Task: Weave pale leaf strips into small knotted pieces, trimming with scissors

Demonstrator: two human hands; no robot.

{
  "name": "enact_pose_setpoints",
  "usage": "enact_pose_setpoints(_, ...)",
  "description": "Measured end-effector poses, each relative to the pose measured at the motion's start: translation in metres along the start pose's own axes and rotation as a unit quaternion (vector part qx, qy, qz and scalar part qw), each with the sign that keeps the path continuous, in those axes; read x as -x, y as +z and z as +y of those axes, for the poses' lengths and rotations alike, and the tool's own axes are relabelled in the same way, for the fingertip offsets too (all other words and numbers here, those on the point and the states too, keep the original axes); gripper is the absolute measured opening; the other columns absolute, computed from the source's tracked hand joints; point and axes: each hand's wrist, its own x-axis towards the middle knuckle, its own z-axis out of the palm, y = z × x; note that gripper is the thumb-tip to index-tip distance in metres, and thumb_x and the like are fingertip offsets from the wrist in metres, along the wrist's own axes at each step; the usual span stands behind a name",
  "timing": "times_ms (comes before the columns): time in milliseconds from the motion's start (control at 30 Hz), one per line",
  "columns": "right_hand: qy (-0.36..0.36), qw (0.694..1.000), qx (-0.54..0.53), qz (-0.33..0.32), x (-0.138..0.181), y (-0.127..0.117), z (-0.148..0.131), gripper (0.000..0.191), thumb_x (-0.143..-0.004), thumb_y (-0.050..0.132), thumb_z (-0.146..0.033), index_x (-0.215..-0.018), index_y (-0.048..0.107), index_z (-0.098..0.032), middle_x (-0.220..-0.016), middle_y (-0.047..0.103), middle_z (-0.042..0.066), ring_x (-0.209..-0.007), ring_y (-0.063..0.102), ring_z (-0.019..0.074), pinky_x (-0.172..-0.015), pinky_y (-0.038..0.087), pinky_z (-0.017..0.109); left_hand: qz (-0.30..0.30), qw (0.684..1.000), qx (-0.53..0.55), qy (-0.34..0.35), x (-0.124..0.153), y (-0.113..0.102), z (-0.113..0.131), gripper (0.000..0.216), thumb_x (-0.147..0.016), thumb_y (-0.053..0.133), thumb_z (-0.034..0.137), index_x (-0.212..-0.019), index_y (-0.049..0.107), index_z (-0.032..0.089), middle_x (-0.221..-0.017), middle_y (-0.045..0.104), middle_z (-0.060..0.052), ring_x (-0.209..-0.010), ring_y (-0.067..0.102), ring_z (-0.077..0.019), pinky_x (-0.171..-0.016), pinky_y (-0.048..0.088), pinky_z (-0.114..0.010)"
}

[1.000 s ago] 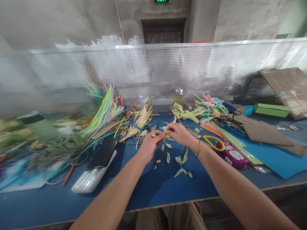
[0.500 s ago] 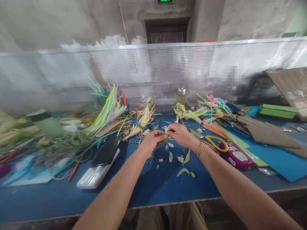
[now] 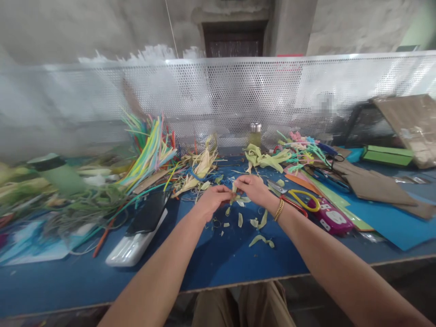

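Over the middle of the blue tabletop (image 3: 235, 263), my left hand (image 3: 213, 200) and my right hand (image 3: 252, 187) meet at the fingertips. Both pinch a small pale-green strip of corn husk (image 3: 234, 186), which stands roughly upright between them; its lower part is partly hidden by fingers. Cut husk scraps (image 3: 240, 220) lie below and around the hands. Just right of my right wrist rest scissors (image 3: 304, 200) with yellow and red handles. Beyond the hands are a dry husk bundle (image 3: 203, 167) and greener husk leaves (image 3: 267, 159).
At left lie a phone (image 3: 147, 214) on a white case, tangled green fibre (image 3: 91, 204) and a green bottle (image 3: 56, 175). Colourful pipe cleaners (image 3: 153, 152) stand behind. To the right are a magenta case (image 3: 332, 219), blue sheets (image 3: 391, 227) and cardboard (image 3: 378, 184). A perforated metal screen (image 3: 235, 95) closes the back.
My fingertips have drawn slightly apart, and more of the husk strip shows upright between them. The whole view has shifted a little.
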Motion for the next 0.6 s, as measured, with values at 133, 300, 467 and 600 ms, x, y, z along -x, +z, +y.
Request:
enact_pose_setpoints(133, 0.042, 0.995, -0.094, 0.013, -0.0021, -0.005, 0.001, 0.039, -0.091, 0.045, -0.045, -0.074, 0.066, -0.016, -0.071, 0.065, 0.004, -0.059, 0.055, 0.0122, -0.061, 0.044, 0.026, 0.001, 1.0, -0.002, 0.0, 0.0007, 0.0001, 0.001, 0.023, -0.053, 0.084, 0.03, -0.054, 0.064, 0.019, -0.054, 0.058, 0.001, -0.049, 0.043, -0.0099, -0.051, 0.029, -0.027)
enact_pose_setpoints(300, 0.011, 0.999, -0.032, -0.027, 0.0015, -0.0046, -0.002, 0.027, -0.074, 0.07, -0.042, -0.07, 0.064, -0.016, -0.063, 0.059, -0.001, -0.059, 0.049, 0.0103, -0.057, 0.038, 0.023, 0.003, 1.0, -0.006, -0.001, 0.0001, -0.0021, 0.0011, 0.026, -0.052, 0.085, 0.032, -0.056, 0.063, 0.018, -0.055, 0.058, 0.001, -0.051, 0.046, -0.0103, -0.053, 0.031, -0.026)
enact_pose_setpoints(467, -0.007, 1.0, 0.005, -0.018, 0.002, -0.0023, -0.0032, 0.026, -0.078, 0.064, -0.037, -0.064, 0.058, -0.016, -0.057, 0.05, -0.004, -0.055, 0.04, 0.0084, -0.053, 0.032, 0.022, 0.003, 0.999, -0.002, -0.032, 0.0011, -0.0035, 0.0028, 0.03, -0.055, 0.085, 0.039, -0.066, 0.068, 0.017, -0.063, 0.061, 0.0, -0.058, 0.052, -0.0106, -0.058, 0.036, -0.025)
enact_pose_setpoints(600, -0.006, 1.0, 0.01, -0.009, 0.0009, -0.0019, -0.0019, 0.025, -0.079, 0.062, -0.037, -0.065, 0.058, -0.016, -0.058, 0.05, -0.004, -0.055, 0.04, 0.0085, -0.053, 0.031, 0.023, 0.02, 0.998, 0.027, -0.046, 0.0023, -0.0027, 0.0052, 0.034, -0.053, 0.086, 0.04, -0.069, 0.067, 0.017, -0.064, 0.061, 0.0, -0.063, 0.056, -0.0115, -0.058, 0.037, -0.023)
